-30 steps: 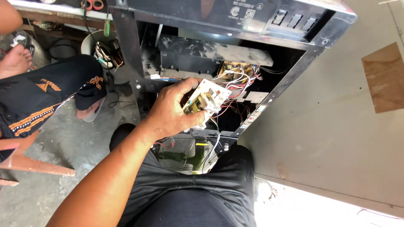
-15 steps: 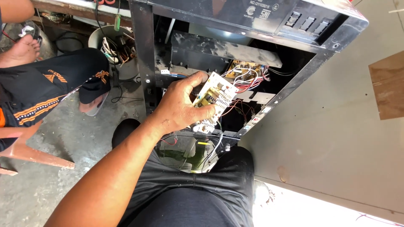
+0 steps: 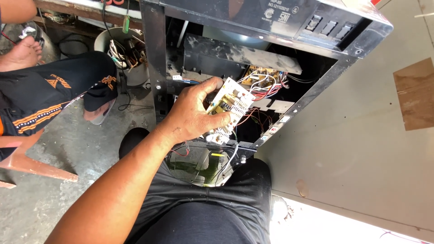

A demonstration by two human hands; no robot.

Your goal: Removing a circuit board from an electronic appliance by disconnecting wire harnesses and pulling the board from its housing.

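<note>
The circuit board sat within the fingers, inside the open cabinet, with a wire bundle just behind them and a bucket well to their left.

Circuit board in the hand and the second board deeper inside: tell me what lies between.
Head view: red and white wires span from the held circuit board to the rear board.

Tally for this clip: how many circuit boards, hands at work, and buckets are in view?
Circuit boards: 2, the white board held in the left hand, and a yellowish board fixed inside the open black casing.
Hands at work: 1, the left hand, its grip closed on the white board.
Buckets: 1, a grey bucket of wires.
Total: 4
</note>
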